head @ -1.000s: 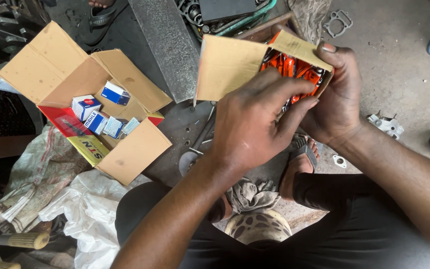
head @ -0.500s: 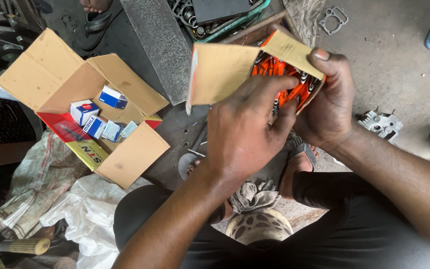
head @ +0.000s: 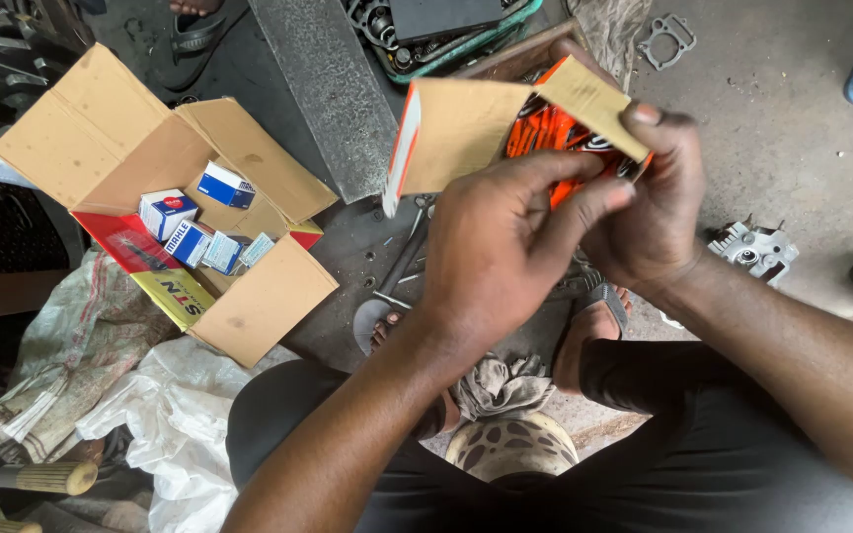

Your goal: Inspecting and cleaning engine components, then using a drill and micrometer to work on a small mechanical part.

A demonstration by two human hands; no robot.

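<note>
Fingers of both hands (head: pixel 505 247) (head: pixel 649 217) closed on small flapped cardboard box (head: pixel 466 133), glossy orange inside.

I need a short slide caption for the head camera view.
Both hands open a small orange carton beside an open cardboard box.

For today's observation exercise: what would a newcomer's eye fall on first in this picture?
First, the two hands at centre: the right hand holds a small orange carton with its flaps open, and the left hand reaches into it. Next, at left, a big open cardboard box on the floor holds small blue-and-white boxes.
</note>
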